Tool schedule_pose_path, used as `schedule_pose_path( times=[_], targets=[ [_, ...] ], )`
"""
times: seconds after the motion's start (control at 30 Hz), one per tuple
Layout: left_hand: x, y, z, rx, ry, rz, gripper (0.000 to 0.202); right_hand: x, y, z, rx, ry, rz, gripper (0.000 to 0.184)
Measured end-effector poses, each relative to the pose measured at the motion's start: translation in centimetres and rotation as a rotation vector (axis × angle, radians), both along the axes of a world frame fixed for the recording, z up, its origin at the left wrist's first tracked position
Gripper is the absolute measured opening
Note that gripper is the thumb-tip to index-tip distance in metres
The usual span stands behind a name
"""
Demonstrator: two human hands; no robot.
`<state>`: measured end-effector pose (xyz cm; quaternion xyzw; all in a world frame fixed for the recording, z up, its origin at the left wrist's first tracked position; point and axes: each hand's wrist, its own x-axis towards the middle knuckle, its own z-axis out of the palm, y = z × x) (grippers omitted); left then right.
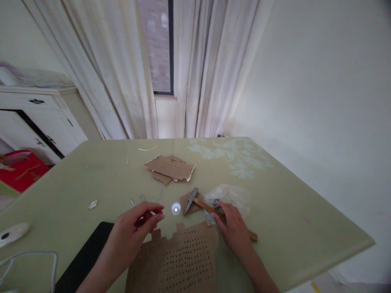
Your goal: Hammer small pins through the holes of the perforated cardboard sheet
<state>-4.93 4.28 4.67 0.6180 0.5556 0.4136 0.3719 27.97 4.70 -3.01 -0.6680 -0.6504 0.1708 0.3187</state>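
Observation:
My left hand (131, 228) is raised over the near cardboard's left edge, thumb and forefinger pinched together. Whatever is between those fingertips is too small to make out. My right hand (235, 226) reaches over a hammer (204, 204), its thumb and fingers closed around the wooden handle. The hammer's metal head lies on a small piece of perforated cardboard (187, 206). Beside the right fingertips is a clear plastic bag (236, 197) with something dark in it. A large cardboard sheet (186, 258) with rows of punched holes lies between my hands. A small round clear object (176, 208) sits beyond it.
Torn cardboard pieces (171, 167) are stacked farther back on the green table (106, 175). Several small metal pieces (142, 198) lie beyond my left hand. At left are a black flat object (88, 252), a white cable (33, 253) and a white oval device (15, 234).

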Motion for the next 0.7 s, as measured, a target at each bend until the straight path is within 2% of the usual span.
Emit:
schedule_pose_path(
  times=[0.17, 0.23, 0.37, 0.53, 0.7],
  targets=[
    [0.9, -0.7, 0.3, -0.085, -0.144, -0.082, 0.025, -0.5, 0.7, -1.3, -0.029, -0.178, 0.066, 0.032],
    [1.0, -0.8, 0.3, -0.059, -0.096, -0.108, 0.017, -0.6, 0.9, -1.5, -0.038, -0.234, 0.084, 0.033],
    [1.9, -1.3, 0.2, 0.005, 0.015, -0.103, 0.021, -1.0, 1.0, -1.5, -0.052, -0.328, 0.107, 0.035],
    [3.0, -2.1, -0.2, -0.058, 0.095, -0.168, 0.023, -1.7, 0.8, -1.7, -0.071, -0.406, 0.119, 0.044],
    [3.3, -2.3, -0.4, -0.106, 0.130, -0.209, 0.027, -1.8, 0.5, -1.9, -0.070, -0.439, 0.107, 0.043]
  ],
)
